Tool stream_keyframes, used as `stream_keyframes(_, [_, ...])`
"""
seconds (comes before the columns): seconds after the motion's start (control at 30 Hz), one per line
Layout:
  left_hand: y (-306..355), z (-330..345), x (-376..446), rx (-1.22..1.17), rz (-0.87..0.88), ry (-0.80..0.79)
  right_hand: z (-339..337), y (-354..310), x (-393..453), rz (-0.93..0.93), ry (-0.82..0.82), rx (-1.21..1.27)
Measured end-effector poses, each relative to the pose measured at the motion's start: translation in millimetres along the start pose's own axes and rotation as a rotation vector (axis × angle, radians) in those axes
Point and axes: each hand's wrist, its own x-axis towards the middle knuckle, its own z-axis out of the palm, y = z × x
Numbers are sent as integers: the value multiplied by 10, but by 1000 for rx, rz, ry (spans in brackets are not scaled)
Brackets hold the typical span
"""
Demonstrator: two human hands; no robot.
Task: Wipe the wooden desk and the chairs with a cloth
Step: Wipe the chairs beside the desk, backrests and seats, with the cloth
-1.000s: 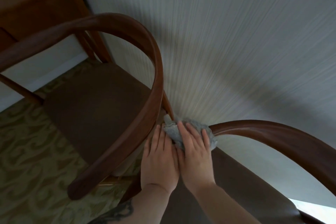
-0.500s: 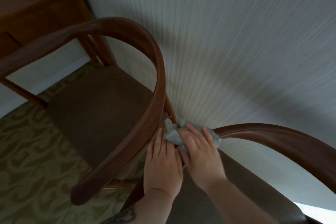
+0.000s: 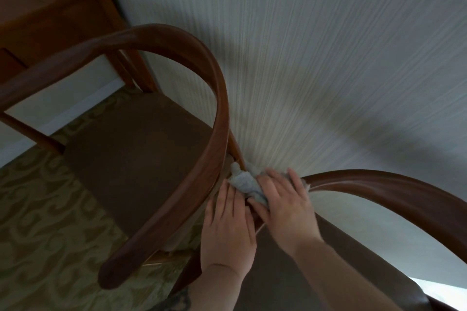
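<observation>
While pressed: one cloth (image 3: 246, 182) (two chairs (image 3: 141, 149))

A crumpled pale blue-grey cloth (image 3: 246, 182) lies bunched at about five o'clock from the frame's centre, between two dark wooden chairs. The left chair (image 3: 217, 118) has a curved, glossy back-and-arm rail arching from nine o'clock round to six, over a brown padded seat. The right chair (image 3: 394, 192) shows a similar curved rail sweeping toward four o'clock above a dark brown seat. The wooden counter (image 3: 45, 5), reddish brown with a drawer front and slim legs, stands at ten o'clock against the wall.
</observation>
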Motion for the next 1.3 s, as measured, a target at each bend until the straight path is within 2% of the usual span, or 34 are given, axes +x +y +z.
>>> stream_keyframes(0.07, [14, -17, 0, -15, -23, 14, -121, 289, 5, 90, 50, -46])
stream_keyframes(0.17, [26, -29, -10, -11, -16, 29, -231, 645, -235, 408, 263, 54])
stream_keyframes(0.23, [19, -17, -14, -4, -8, 32, -165, 617, -411, 582, 414, 137])
stream_keyframes(0.3, [15, -9, -11, -12, -14, 36, -36, 408, -479, 660, 493, 205])
stream_keyframes(0.33, [10, -6, -13, -20, -14, 35, 37, 274, -477, 621, 485, 241])
stream_keyframes(0.37, [2, -7, -13, -26, -7, 37, 96, 132, -438, 506, 440, 268])
stream_keyframes(0.43, [3, -11, -17, -15, 26, 37, 130, -65, -303, 144, 263, 236])
stream_keyframes(0.5, [8, -13, -23, 3, 29, 23, 66, 0, -102, -46, 93, 120])
stream_keyframes(0.53, [7, -17, -20, 6, 8, 22, 10, 112, -10, -48, 67, 69])
stream_keyframes(0.6, [17, -36, -7, 13, -30, 23, -119, 411, 21, 83, 129, 0])
stream_keyframes(0.7, [23, -35, -9, 22, -18, 30, -226, 789, -230, 386, 329, 58])
stream_keyframes(0.77, [26, -34, -9, 20, -13, 26, -123, 702, -412, 494, 443, 138])
stream_keyframes(0.83, [24, -40, -8, 18, -11, 35, 22, 461, -434, 433, 430, 180])
stream_keyframes(0.93, [32, -50, -5, 11, 3, 15, 83, 196, -222, 18, 194, 100])
stream_keyframes(0.97, [36, -54, -1, 17, -1, 5, 57, 201, -123, -48, 144, 57])
stream_keyframes(1.03, [31, -74, 13, 37, 2, -10, -28, 291, 9, -40, 107, 30])
stream_keyframes(1.1, [7, -79, 13, 70, 95, -25, -83, 453, 5, 17, 127, 2])
stream_keyframes(1.23, [95, -55, 21, 142, 544, -114, -187, 937, -269, 230, 272, -72])
stream_keyframes(1.3, [297, -50, 172, 141, 569, -90, -291, 1238, -497, 466, 378, -66])
